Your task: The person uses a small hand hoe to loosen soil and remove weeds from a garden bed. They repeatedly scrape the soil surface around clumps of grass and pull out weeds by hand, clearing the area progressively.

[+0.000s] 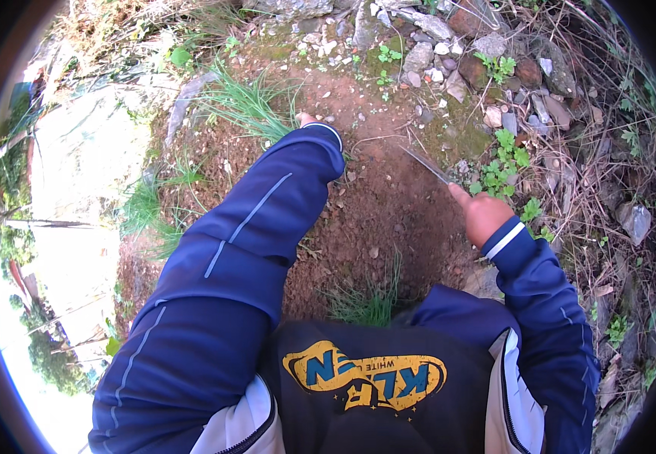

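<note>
My right hand (484, 215) is closed around a knife (427, 165), with the index finger stretched along the start of the blade. The thin metal blade points up and to the left over bare reddish soil (387, 210). Most of my left hand (305, 118) is hidden behind the blue sleeve; only a small part shows beside a clump of thin, grass-like green leaves (248, 105). Whether those fingers grip the leaves cannot be seen. Near my body, another tuft of thin leaves (370, 301) grows from the soil.
Loose stones (419, 57) lie along the far side. Dry stems and twigs (600, 170) cover the right bank, with broad-leaved green plants (501, 162) at its edge. On the left, more thin-leaved clumps (143, 204) stand beside a brightly lit pale area (78, 187).
</note>
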